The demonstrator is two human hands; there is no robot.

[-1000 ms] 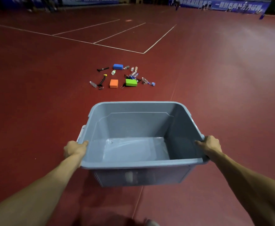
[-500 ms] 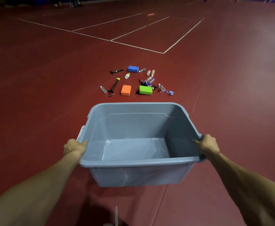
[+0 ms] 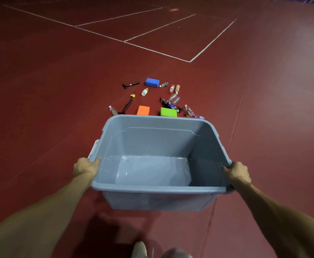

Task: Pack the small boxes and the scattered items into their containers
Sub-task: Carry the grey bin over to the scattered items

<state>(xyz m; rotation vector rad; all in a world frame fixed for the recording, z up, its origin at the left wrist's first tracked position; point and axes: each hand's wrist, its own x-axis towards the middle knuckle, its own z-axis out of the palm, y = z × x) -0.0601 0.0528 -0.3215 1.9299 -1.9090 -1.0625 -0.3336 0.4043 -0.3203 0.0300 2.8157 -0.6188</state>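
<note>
Indoors, red court floor [image 3: 40, 108], white lines [image 3: 153, 51], left hand [image 3: 86, 167] and right hand [image 3: 237, 174] gripping grey bin [image 3: 152, 189]

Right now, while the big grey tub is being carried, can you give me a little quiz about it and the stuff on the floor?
1. True or false: the grey tub has things inside it.
2. Which lies farthest beyond the tub? A orange block, B green block, C blue block.
3. Fill the gap: the left hand and the right hand both grip the tub's ____.

Key: 1 false, it is empty. 2 C. 3 rim, one hand at each side.
</note>
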